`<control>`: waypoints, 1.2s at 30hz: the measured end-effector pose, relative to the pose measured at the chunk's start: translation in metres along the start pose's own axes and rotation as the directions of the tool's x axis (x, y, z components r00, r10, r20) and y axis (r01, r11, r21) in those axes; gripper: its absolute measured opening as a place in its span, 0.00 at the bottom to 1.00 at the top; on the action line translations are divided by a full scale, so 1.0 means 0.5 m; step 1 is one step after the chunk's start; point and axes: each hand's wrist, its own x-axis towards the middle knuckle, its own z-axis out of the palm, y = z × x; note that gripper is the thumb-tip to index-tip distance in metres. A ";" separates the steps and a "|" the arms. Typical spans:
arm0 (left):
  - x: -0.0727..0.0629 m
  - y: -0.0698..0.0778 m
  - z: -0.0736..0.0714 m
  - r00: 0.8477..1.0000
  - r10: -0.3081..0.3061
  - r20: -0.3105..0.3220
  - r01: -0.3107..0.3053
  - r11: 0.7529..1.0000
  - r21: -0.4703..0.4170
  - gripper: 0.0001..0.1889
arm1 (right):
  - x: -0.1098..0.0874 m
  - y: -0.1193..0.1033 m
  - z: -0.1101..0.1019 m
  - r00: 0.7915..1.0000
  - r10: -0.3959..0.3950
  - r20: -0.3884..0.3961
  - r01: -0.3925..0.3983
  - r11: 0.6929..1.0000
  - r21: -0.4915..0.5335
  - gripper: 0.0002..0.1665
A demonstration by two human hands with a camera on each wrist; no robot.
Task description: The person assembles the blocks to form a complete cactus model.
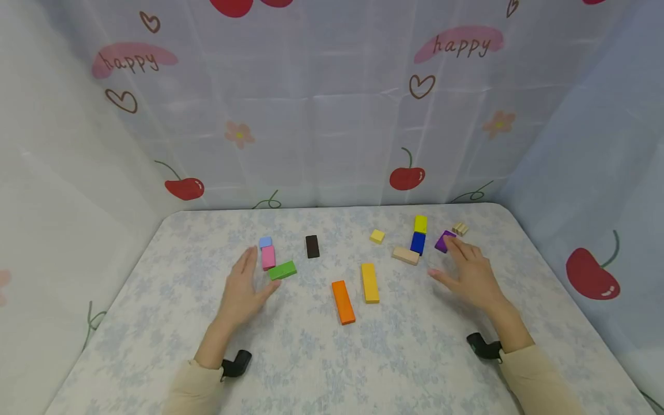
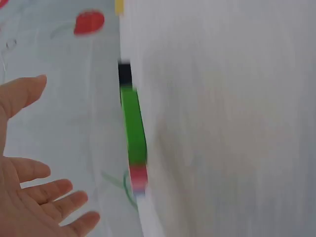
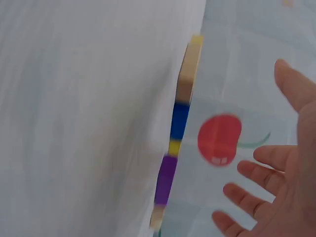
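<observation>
My left hand (image 1: 242, 291) hovers with spread fingers beside a green block (image 1: 282, 270), a pink block (image 1: 268, 257) and a light blue block (image 1: 266, 241). In the left wrist view its fingers are apart and hold nothing; the green block (image 2: 133, 126) stands out beyond them. My right hand (image 1: 472, 276) is likewise spread and holds nothing, its fingertips overlapping a purple block (image 1: 444, 242) in the head view. Close to it lie a beige block (image 1: 406, 255), a dark blue block (image 1: 418, 243), a bright yellow block (image 1: 421, 224) and a small ridged cream piece (image 1: 460, 229).
Between the hands, an orange block (image 1: 343, 302) and an amber-yellow block (image 1: 370, 283) lie lengthwise on the patterned table (image 1: 311, 369). Farther back are a black block (image 1: 312, 246) and a small pale yellow block (image 1: 377, 236). A printed curtain (image 1: 321, 115) stands behind the table's far edge.
</observation>
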 end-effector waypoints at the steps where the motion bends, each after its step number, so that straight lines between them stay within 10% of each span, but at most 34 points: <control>1: 0.000 0.014 0.009 1.000 0.008 0.016 -0.007 0.998 -0.062 0.50 | 0.003 -0.012 0.004 1.000 -0.019 0.013 0.018 0.999 0.033 0.53; 14: -0.007 0.163 0.126 0.952 0.103 0.288 0.063 0.855 -0.515 0.47 | 0.061 -0.120 0.085 0.934 -0.201 0.294 0.035 0.873 0.486 0.51; 36: -0.013 0.159 0.168 0.932 0.060 0.358 0.122 0.878 -0.464 0.49 | 0.072 -0.132 0.129 0.904 -0.249 0.347 0.040 0.858 0.511 0.56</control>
